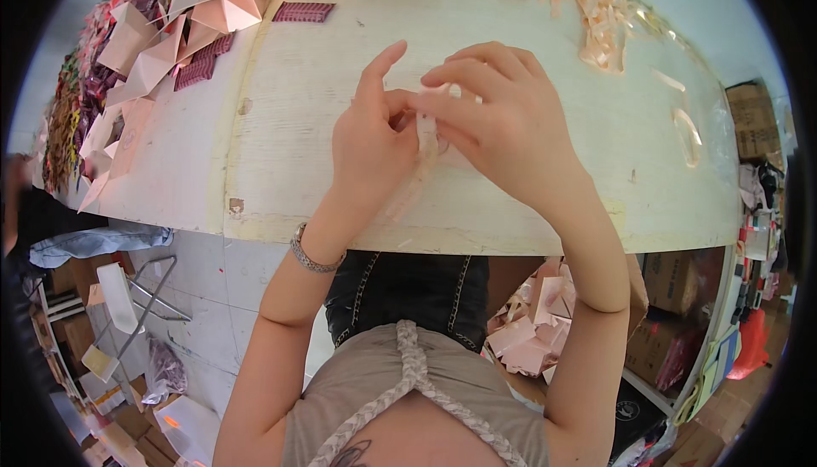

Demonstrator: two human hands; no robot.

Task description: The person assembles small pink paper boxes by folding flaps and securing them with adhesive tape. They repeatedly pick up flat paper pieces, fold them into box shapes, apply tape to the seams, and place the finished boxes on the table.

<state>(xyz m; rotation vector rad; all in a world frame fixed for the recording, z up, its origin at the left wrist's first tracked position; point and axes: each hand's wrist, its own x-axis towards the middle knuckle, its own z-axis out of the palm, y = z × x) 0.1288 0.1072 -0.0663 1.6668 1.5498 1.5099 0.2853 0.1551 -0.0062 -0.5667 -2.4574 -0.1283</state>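
Observation:
Both of my hands meet above the pale table (298, 101), around a thin, light pink ribbon (427, 131). My left hand (372, 139) has its index finger raised, while its thumb and other fingers close on the ribbon. From the right, my right hand (506, 110) pinches the ribbon's upper part between thumb and fingers. A pale loop shows among the right fingertips; whether it is knotted I cannot tell. The ribbon's lower end trails down beside my left palm, blurred and half see-through against the tabletop.
Folded pink card pieces (225, 12) and purple striped packets (304, 12) lie at the far left. Peach ribbons (600, 29) are heaped at the far right, with a loose loop (688, 137) nearer. Below the table, pink card pieces (540, 318) fill a carton.

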